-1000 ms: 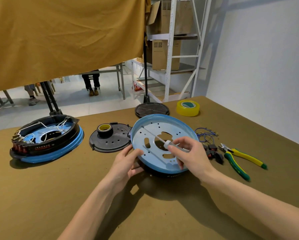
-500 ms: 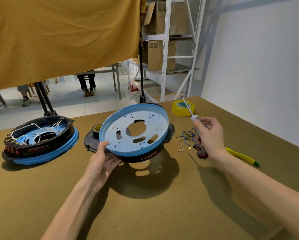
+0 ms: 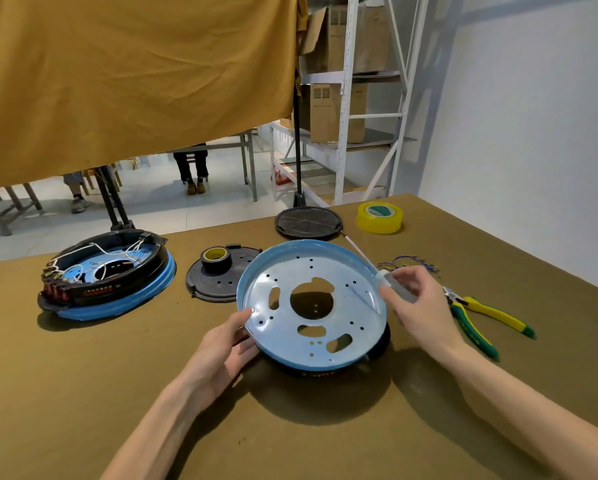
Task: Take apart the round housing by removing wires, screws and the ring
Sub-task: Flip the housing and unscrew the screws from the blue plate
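The round housing [image 3: 311, 306], a blue metal pan with a perforated pale plate and a black ring under it, is tilted up off the table in front of me. My left hand [image 3: 224, 344] grips its near-left rim. My right hand [image 3: 418, 306] holds a screwdriver [image 3: 384, 277] by its clear handle at the housing's right rim, its thin shaft pointing up and away to the left. Loose blue wires [image 3: 408, 263] lie just behind my right hand.
A second housing [image 3: 107, 275] with white wires inside sits at the left. A black cover [image 3: 221, 278] carrying a tape roll [image 3: 216, 258] lies behind, another black disc [image 3: 308, 221] and yellow tape [image 3: 380, 216] farther back. Green-yellow pliers [image 3: 481, 317] lie at the right.
The housing has come back toward me and lower, its face now turned up. My right hand has brought the screwdriver from the right side to the housing's right rim.
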Demonstrator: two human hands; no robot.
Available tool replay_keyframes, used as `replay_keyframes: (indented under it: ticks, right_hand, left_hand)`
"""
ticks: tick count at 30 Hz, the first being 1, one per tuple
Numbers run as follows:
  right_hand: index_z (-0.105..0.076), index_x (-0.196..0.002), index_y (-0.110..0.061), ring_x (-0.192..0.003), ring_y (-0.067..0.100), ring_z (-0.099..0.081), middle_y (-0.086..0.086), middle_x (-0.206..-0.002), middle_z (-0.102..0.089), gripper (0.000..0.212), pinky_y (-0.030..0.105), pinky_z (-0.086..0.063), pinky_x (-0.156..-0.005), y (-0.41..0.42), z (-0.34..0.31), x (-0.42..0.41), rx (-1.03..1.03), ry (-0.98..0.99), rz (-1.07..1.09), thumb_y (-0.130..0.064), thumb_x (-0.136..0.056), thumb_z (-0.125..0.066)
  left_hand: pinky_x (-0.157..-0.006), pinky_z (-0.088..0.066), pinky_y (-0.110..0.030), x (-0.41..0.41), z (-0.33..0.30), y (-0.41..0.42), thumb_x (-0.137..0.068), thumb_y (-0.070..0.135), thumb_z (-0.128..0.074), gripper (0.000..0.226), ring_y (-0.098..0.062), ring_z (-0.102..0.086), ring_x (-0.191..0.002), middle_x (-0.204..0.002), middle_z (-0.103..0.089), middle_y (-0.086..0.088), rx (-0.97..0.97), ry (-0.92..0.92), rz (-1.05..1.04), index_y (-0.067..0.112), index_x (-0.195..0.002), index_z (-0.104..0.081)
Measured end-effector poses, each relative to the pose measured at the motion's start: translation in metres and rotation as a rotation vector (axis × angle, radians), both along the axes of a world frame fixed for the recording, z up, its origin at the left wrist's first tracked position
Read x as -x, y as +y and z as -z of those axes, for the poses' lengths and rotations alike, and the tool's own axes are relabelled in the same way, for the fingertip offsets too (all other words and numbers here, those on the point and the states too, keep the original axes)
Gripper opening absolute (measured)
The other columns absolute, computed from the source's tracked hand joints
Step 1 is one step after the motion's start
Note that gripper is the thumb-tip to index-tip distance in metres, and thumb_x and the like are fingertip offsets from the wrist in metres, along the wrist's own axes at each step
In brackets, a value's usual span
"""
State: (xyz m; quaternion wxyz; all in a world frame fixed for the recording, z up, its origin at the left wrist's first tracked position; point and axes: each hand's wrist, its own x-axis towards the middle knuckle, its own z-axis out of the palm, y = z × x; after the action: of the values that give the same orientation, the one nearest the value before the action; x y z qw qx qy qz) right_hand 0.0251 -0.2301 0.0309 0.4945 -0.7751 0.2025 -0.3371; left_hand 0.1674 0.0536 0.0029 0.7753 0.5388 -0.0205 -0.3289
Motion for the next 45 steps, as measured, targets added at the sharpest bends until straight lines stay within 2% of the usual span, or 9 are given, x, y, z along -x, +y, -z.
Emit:
replay_keyframes:
  ticks: [3, 7, 12, 16, 22, 27, 34, 39, 45]
  right_hand:
    - [-0.065, -0.099, -0.035, -0.085, 0.002, -0.063, -0.014, -0.094, -0.066, 0.019, 0.021, -0.046, -0.069, 0.016, -0.028, 0.009, 0.219, 0.122, -0.147, -0.035, -0.087, -0.079]
    - [-0.072, -0.097, -0.030, -0.072, 0.008, -0.067, -0.008, -0.091, -0.069, 0.020, 0.025, -0.053, -0.063, 0.046, -0.049, 0.005, 0.157, 0.087, -0.332, -0.029, -0.082, -0.085]
    - [-0.063, -0.107, -0.023, -0.085, 0.017, -0.071, -0.005, -0.096, -0.067, 0.043, 0.029, -0.062, -0.068, 0.074, -0.062, -0.018, 0.102, -0.147, -0.306, -0.019, -0.075, -0.091]
    - [-0.059, -0.113, -0.019, -0.091, 0.018, -0.071, 0.001, -0.099, -0.070, 0.041, 0.033, -0.062, -0.077, 0.084, -0.071, -0.040, 0.043, -0.279, -0.302, -0.016, -0.083, -0.085]
    - [-0.057, -0.115, -0.018, -0.085, 0.016, -0.066, -0.002, -0.095, -0.065, 0.033, 0.030, -0.059, -0.074, 0.095, -0.073, -0.066, 0.081, -0.322, -0.288, -0.021, -0.090, -0.078]
    - [-0.054, -0.117, -0.022, -0.085, 0.009, -0.067, -0.010, -0.092, -0.064, 0.035, 0.023, -0.059, -0.072, 0.096, -0.077, -0.081, 0.106, -0.365, -0.279, -0.022, -0.090, -0.077]
    - [-0.053, -0.120, -0.021, -0.089, 0.020, -0.071, 0.001, -0.100, -0.069, 0.039, 0.042, -0.062, -0.077, 0.099, -0.075, -0.095, 0.126, -0.364, -0.334, -0.023, -0.090, -0.078]
    - [-0.053, -0.120, -0.023, -0.088, 0.018, -0.072, -0.008, -0.096, -0.069, 0.038, 0.040, -0.063, -0.075, 0.100, -0.079, -0.102, 0.155, -0.369, -0.353, -0.023, -0.090, -0.077]
    - [-0.052, -0.121, -0.021, -0.092, 0.017, -0.071, -0.001, -0.102, -0.069, 0.040, 0.038, -0.063, -0.076, 0.099, -0.077, -0.104, 0.206, -0.335, -0.394, -0.025, -0.091, -0.077]
  left_hand:
    - [-0.082, -0.064, -0.037, -0.001, 0.002, -0.001, -0.081, 0.041, -0.078, 0.052, -0.024, -0.075, -0.108, -0.114, -0.078, -0.009, 0.034, -0.007, -0.009, 0.016, -0.124, -0.062]
    - [-0.074, -0.064, -0.035, -0.005, 0.004, 0.002, -0.076, 0.039, -0.084, 0.061, -0.026, -0.075, -0.106, -0.112, -0.078, -0.014, 0.078, 0.044, -0.032, 0.009, -0.124, -0.060]
    - [-0.076, -0.064, -0.033, 0.000, 0.005, 0.002, -0.077, 0.043, -0.082, 0.061, -0.026, -0.075, -0.106, -0.114, -0.077, -0.013, 0.041, -0.014, 0.001, 0.008, -0.124, -0.063]
    - [-0.080, -0.064, -0.034, 0.004, 0.005, -0.002, -0.072, 0.051, -0.081, 0.066, -0.026, -0.076, -0.105, -0.113, -0.078, -0.012, -0.025, -0.069, -0.023, 0.005, -0.118, -0.069]
    - [-0.074, -0.064, -0.031, 0.005, 0.005, -0.004, -0.068, 0.053, -0.081, 0.066, -0.026, -0.077, -0.101, -0.108, -0.079, -0.012, -0.034, -0.079, -0.049, 0.006, -0.113, -0.071]
    - [-0.074, -0.064, -0.032, 0.003, 0.005, -0.004, -0.078, 0.049, -0.075, 0.058, -0.025, -0.077, -0.102, -0.109, -0.079, -0.010, -0.034, -0.080, -0.050, 0.008, -0.118, -0.070]
    - [-0.089, -0.061, -0.037, 0.005, 0.004, -0.005, -0.088, 0.046, -0.068, 0.049, -0.024, -0.075, -0.107, -0.114, -0.078, -0.009, -0.042, -0.093, -0.034, 0.010, -0.121, -0.069]
    - [-0.080, -0.064, -0.033, 0.005, 0.002, -0.006, -0.083, 0.046, -0.071, 0.049, -0.024, -0.076, -0.104, -0.110, -0.079, -0.009, -0.033, -0.069, -0.043, 0.010, -0.117, -0.070]
    - [-0.081, -0.064, -0.033, 0.004, 0.003, -0.005, -0.082, 0.048, -0.072, 0.054, -0.024, -0.076, -0.105, -0.112, -0.079, -0.009, -0.043, -0.063, -0.035, 0.012, -0.122, -0.068]
